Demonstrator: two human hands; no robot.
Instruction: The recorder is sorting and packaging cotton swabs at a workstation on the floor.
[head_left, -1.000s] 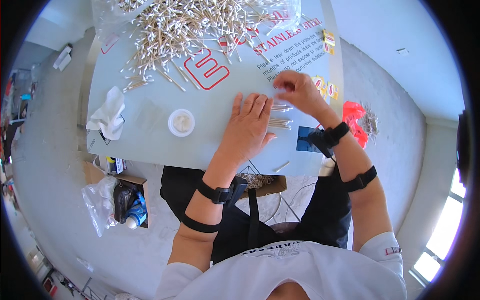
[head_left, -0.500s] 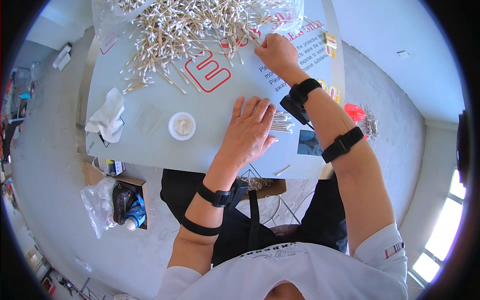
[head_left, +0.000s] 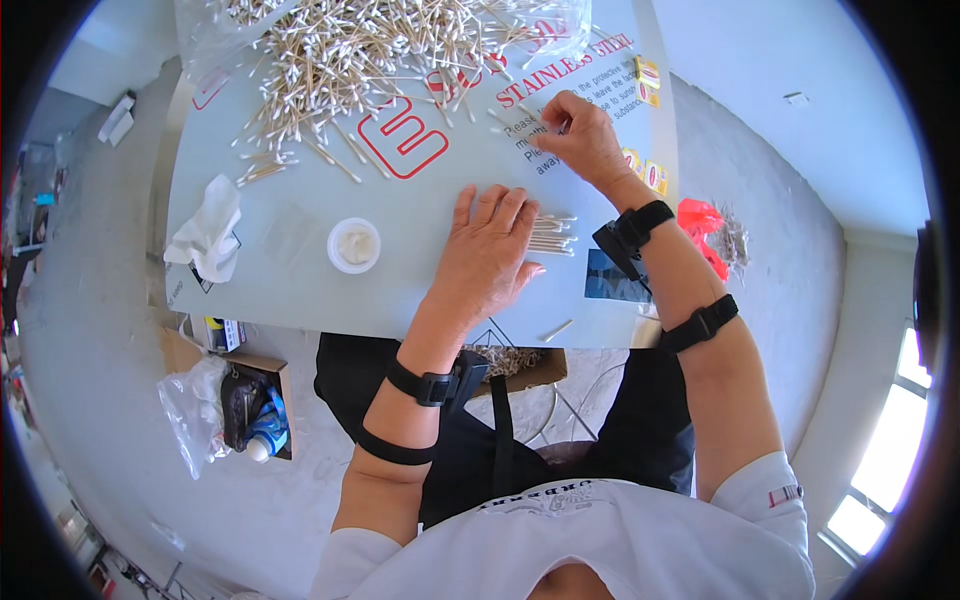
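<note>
A large heap of cotton swabs (head_left: 360, 60) spreads over the far side of the grey metal-sheet table (head_left: 300, 300). My left hand (head_left: 485, 250) lies flat, fingers stretched out, its edge against a small row of cotton swabs (head_left: 553, 236). Part of that row is hidden under the fingers. Farther off and to the right, my right hand (head_left: 583, 138) is closed in a pinch. From its fingertips a single cotton swab (head_left: 512, 121) points toward the heap.
Left of my left hand stands a round white tub (head_left: 354, 246) with pale contents; beyond it lies a crumpled tissue (head_left: 208, 230). Small yellow packets (head_left: 647, 80) line the right edge, near a dark blue square (head_left: 615, 276). One loose swab (head_left: 557, 330) rests by the front edge.
My right hand has drawn back from the edge of the heap, nearer to me and slightly right, with a swab in its fingers. My left hand has stayed nearly in place.
</note>
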